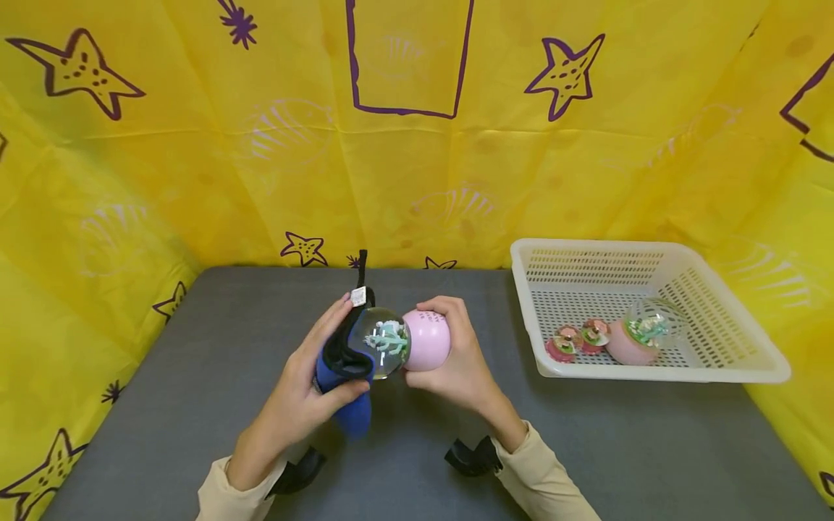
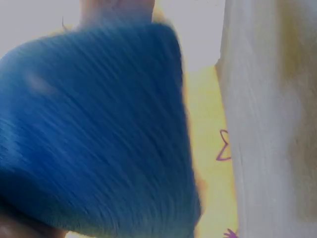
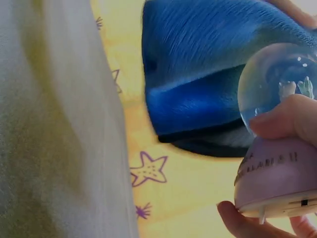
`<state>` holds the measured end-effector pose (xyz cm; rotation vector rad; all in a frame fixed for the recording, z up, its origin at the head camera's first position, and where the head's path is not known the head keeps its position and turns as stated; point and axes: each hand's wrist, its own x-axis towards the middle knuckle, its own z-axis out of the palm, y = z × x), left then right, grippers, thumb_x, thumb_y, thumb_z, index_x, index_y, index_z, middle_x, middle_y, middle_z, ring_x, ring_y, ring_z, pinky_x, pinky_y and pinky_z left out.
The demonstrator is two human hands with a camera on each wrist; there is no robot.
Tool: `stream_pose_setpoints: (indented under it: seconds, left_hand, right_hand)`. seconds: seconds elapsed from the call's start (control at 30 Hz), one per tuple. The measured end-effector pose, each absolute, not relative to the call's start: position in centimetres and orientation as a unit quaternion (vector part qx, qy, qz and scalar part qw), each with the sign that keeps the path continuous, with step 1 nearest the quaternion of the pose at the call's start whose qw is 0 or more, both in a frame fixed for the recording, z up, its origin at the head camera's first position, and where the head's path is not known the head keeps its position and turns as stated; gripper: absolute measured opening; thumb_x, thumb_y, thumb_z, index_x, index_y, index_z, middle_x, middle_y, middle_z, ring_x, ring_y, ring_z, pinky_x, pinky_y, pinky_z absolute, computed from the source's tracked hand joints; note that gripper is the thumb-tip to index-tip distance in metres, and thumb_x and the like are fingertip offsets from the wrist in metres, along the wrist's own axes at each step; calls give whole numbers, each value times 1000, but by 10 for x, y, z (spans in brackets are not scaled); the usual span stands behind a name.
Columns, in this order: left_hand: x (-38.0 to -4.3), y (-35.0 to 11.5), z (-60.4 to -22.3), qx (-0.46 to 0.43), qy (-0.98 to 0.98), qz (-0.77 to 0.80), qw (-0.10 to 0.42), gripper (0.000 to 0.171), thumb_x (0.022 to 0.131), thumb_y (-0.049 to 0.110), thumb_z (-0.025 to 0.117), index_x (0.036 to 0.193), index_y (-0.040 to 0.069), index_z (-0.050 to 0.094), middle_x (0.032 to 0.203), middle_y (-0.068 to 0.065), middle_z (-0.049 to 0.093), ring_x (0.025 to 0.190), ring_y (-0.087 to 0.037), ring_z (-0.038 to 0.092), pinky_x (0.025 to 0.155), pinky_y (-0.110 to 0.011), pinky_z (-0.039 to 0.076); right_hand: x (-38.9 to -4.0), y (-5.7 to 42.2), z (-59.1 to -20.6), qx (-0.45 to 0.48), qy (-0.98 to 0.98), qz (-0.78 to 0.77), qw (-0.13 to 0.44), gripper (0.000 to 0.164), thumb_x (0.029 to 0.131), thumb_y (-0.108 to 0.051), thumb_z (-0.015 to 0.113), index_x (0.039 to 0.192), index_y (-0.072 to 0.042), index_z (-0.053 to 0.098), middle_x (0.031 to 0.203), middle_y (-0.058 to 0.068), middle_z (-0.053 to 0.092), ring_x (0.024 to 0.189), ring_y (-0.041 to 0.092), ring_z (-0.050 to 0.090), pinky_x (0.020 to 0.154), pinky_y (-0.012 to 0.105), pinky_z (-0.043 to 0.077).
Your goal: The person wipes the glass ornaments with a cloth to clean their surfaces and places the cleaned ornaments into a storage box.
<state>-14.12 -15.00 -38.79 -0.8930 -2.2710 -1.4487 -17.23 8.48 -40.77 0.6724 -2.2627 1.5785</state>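
In the head view a snow globe with a clear ball (image 1: pixel 389 343) and a pink base (image 1: pixel 428 341) lies tipped on its side in the air, a pale green cactus figure inside. My right hand (image 1: pixel 461 369) grips the base; in the right wrist view its thumb (image 3: pixel 285 119) lies against the ball. My left hand (image 1: pixel 301 383) holds a blue plush cleaning mitt (image 1: pixel 354 416) with a black edge, a white tag and a black loop, thumb in front and fingers behind. The mitt's black edge meets the ball. Blue plush (image 2: pixel 99 134) fills most of the left wrist view.
A white plastic basket (image 1: pixel 544 367) stands at the right on the grey table (image 1: pixel 215 347). Inside it lie another pink snow globe (image 1: pixel 633 346) and two small red-based globes (image 1: pixel 564 343). Yellow cloth (image 1: pixel 404 181) with starfish drawings hangs behind and at both sides.
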Motion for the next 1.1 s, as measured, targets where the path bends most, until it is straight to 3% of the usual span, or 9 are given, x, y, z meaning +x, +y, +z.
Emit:
stream_pose_setpoints:
  seconds: [0.17, 0.3, 0.4, 0.5, 0.7, 0.8, 0.87, 0.97, 1.1]
  left_hand:
    - [-139, -143, -388, -367, -754, -509, 196, 84, 86, 15, 77, 152, -6, 29, 161, -22, 27, 149, -21, 32, 121, -23, 24]
    - [-140, -142, -388, -321, -760, -541, 160, 99, 73, 6, 87, 153, 1, 29, 163, -15, 26, 149, -15, 30, 120, -21, 24]
    - [-138, -144, -390, -288, -773, -546, 144, 105, 62, -4, 89, 151, 5, 34, 158, -8, 37, 144, -11, 38, 116, -19, 28]
    - [-140, -145, -392, -293, -766, -550, 160, 102, 61, -7, 88, 149, 3, 37, 145, -2, 53, 129, -7, 52, 110, -19, 36]
    - [-144, -143, -394, -347, -700, -581, 228, 62, 83, 7, 78, 138, -3, 51, 139, 3, 60, 131, -11, 54, 112, -22, 37]
    - [-143, -141, -393, -337, -661, -621, 252, 43, 90, -3, 65, 132, -1, 58, 135, 2, 63, 130, -13, 56, 111, -23, 39]
    - [-142, -141, -392, -311, -648, -647, 254, 46, 88, -14, 59, 131, 4, 60, 131, 3, 65, 124, -11, 58, 106, -21, 42]
    - [-140, -142, -391, -279, -639, -681, 224, 49, 91, -15, 53, 133, 9, 57, 130, 5, 61, 116, -8, 57, 98, -18, 44]
    - [-139, -146, -390, -285, -636, -704, 140, 45, 98, 6, 54, 143, 6, 46, 134, 1, 57, 114, -9, 55, 97, -19, 44]
  right_hand:
    - [-172, 89, -404, 225, -773, 581, 120, 83, 54, 2, 87, 128, -12, 52, 132, 7, 58, 106, 22, 60, 74, 31, 57]
    - [-170, 90, -401, 242, -759, 598, 90, 83, 55, 3, 87, 127, -13, 50, 129, 9, 61, 102, 22, 62, 70, 31, 58]
    - [-168, 90, -399, 263, -753, 598, 79, 82, 56, 2, 88, 127, -12, 49, 129, 12, 60, 106, 23, 61, 72, 32, 58]
    - [-167, 90, -397, 273, -751, 595, 82, 81, 56, 1, 88, 126, -12, 49, 129, 12, 60, 110, 23, 60, 73, 32, 59]
    - [-164, 93, -393, 274, -753, 592, 87, 83, 56, -1, 89, 127, -14, 49, 131, 8, 58, 112, 22, 59, 73, 33, 59]
    - [-163, 93, -392, 287, -748, 592, 87, 82, 55, 0, 89, 126, -13, 49, 130, 7, 57, 114, 22, 58, 74, 33, 59]
    - [-163, 93, -392, 299, -745, 589, 89, 82, 55, 2, 88, 126, -12, 49, 129, 8, 57, 115, 23, 57, 75, 32, 58]
    - [-162, 92, -393, 316, -743, 583, 92, 81, 56, 3, 87, 126, -10, 50, 129, 10, 57, 116, 23, 55, 77, 31, 57]
    - [-162, 91, -391, 327, -746, 573, 88, 81, 55, 2, 88, 126, -10, 50, 129, 9, 56, 116, 23, 55, 77, 31, 58]
